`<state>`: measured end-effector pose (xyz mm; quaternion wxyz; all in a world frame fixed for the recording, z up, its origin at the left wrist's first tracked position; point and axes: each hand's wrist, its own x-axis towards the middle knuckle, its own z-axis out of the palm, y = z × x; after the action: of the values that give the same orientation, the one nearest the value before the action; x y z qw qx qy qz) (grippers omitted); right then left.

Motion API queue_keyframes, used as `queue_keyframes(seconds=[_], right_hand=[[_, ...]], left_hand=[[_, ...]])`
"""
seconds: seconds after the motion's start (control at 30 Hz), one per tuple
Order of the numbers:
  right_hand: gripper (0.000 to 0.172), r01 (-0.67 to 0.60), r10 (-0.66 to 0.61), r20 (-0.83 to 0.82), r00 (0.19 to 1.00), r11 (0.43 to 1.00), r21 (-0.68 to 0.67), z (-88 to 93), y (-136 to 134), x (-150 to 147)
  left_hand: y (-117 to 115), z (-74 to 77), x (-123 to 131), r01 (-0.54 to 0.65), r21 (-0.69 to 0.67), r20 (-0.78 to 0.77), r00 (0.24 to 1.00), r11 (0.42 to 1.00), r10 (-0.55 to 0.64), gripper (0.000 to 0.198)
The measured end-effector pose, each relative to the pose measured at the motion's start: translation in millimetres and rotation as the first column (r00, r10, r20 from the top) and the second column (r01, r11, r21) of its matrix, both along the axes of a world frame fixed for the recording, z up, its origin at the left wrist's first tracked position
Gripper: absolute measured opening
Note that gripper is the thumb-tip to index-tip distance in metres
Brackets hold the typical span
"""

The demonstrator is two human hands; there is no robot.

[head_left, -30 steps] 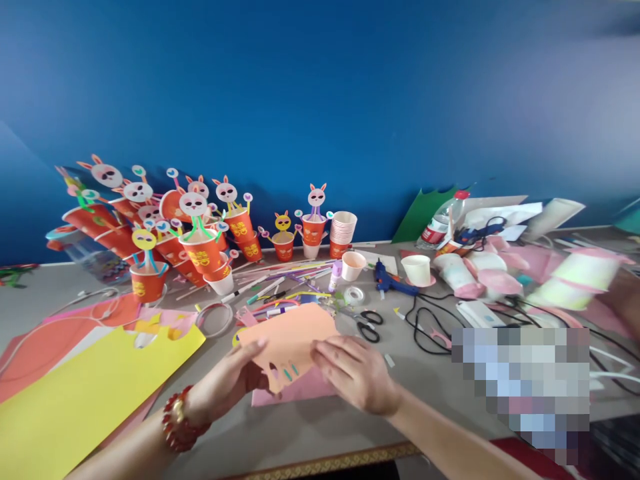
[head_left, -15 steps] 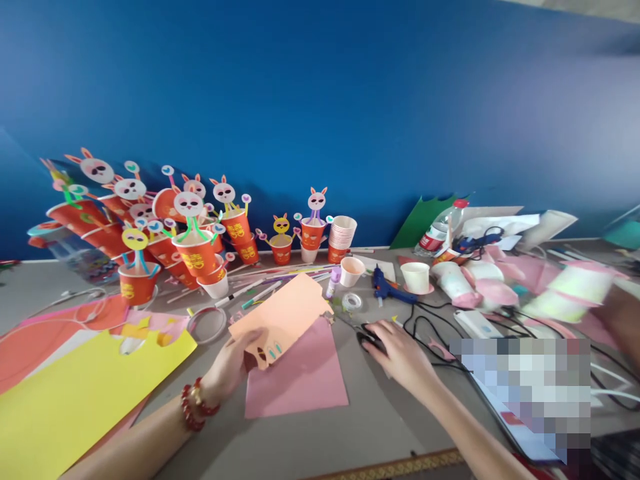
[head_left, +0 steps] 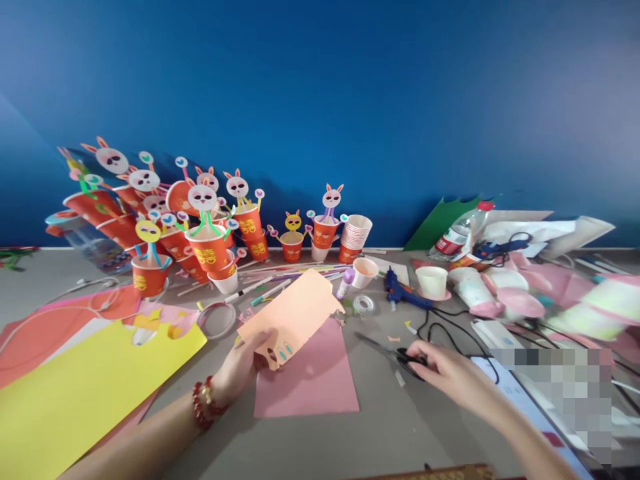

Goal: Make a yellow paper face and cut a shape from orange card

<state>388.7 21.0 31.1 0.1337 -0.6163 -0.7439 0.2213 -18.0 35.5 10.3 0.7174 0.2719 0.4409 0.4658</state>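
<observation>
My left hand, with red bead bracelets at the wrist, pinches the lower left part of a peach paper sheet. Small eye-like shapes in teal and brown are drawn near the sheet's lower edge. Under it a pink sheet lies on the table. To the right, my right hand has its fingers on the black handles of the scissors. The blades point up and left, towards the pink sheet but apart from it. Small paper scraps lie beside the scissors.
Orange cups with rabbit figures crowd the back left. Yellow paper covers the left front. Clear tape, a glue stick, a blue glue gun and white cups stand behind. Black cables and a phone-like screen lie right.
My right hand has moved right with the scissors, which now show more fully. My left hand still holds the peach sheet. The whole view has shifted slightly.
</observation>
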Motion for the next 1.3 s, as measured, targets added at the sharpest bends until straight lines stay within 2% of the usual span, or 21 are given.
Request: queue_keyframes(seconds=[0.07,0.13,0.2,0.23,0.33,0.4,0.47,0.53,0.67,0.8,0.93,1.1,1.3], right_hand=[[0.026,0.035,-0.073,-0.216,0.974,0.984,-0.175,2.3,-5.0,7.4],[0.042,0.021,-0.168,-0.449,0.878,0.949,-0.314,4.9,-9.1,4.6],[0.056,-0.024,-0.211,-0.610,0.764,0.935,-0.353,7.8,-12.3,-10.4],[0.061,-0.058,-0.204,-0.645,0.736,0.931,-0.360,9.1,-13.5,-21.9],[0.065,-0.192,-0.148,-0.693,0.706,0.901,-0.389,10.6,-14.3,-65.4],[0.059,-0.285,-0.066,-0.708,0.703,0.886,-0.366,9.0,-12.9,-94.8],[0.057,-0.374,-0.011,-0.750,0.661,0.861,-0.343,5.8,-10.5,-120.0],[0.058,-0.439,0.018,-0.799,0.601,0.843,-0.311,2.0,-7.3,-140.1],[0.057,-0.483,0.013,-0.842,0.539,0.824,-0.296,-4.8,1.1,-166.0],[0.062,-0.493,-0.010,-0.876,0.482,0.824,-0.281,-10.6,6.6,-174.8],[0.063,-0.497,-0.049,-0.890,0.454,0.815,-0.299,-15.3,4.0,-173.5],[0.061,-0.497,-0.093,-0.900,0.427,0.807,-0.319,-20.4,-0.2,-173.2],[0.060,-0.461,-0.094,-0.901,0.424,0.834,-0.304,-24.2,0.5,-174.4]], left_hand=[[0.4,1.1,0.7,-0.033,0.010,0.010,0.999,0.999,0.033,0.032],[0.4,4.5,2.0,-0.053,0.020,0.028,0.998,0.998,0.053,0.037],[0.1,8.9,3.4,-0.054,0.043,0.052,0.997,0.998,0.052,0.040],[-0.2,11.1,4.0,-0.053,0.059,0.062,0.997,0.997,0.049,0.041],[-1.4,16.2,5.3,-0.081,0.106,0.067,0.995,0.991,0.074,0.041],[-1.7,18.9,5.8,-0.113,0.143,0.062,0.993,0.983,0.105,0.038],[-0.6,21.8,6.5,-0.148,0.176,0.052,0.989,0.973,0.140,0.035],[2.0,25.4,8.3,-0.184,0.196,0.030,0.983,0.963,0.182,0.035],[8.9,32.3,17.6,-0.201,0.248,-0.007,0.978,0.947,0.210,0.035],[12.9,32.2,30.0,-0.158,0.271,-0.057,0.982,0.950,0.179,0.036],[13.9,25.4,34.8,-0.114,0.291,-0.090,0.985,0.950,0.145,0.038],[12.8,16.0,33.0,-0.086,0.293,-0.110,0.986,0.952,0.123,0.040],[9.9,8.7,32.4,-0.048,0.269,-0.132,0.987,0.962,0.087,0.041]])
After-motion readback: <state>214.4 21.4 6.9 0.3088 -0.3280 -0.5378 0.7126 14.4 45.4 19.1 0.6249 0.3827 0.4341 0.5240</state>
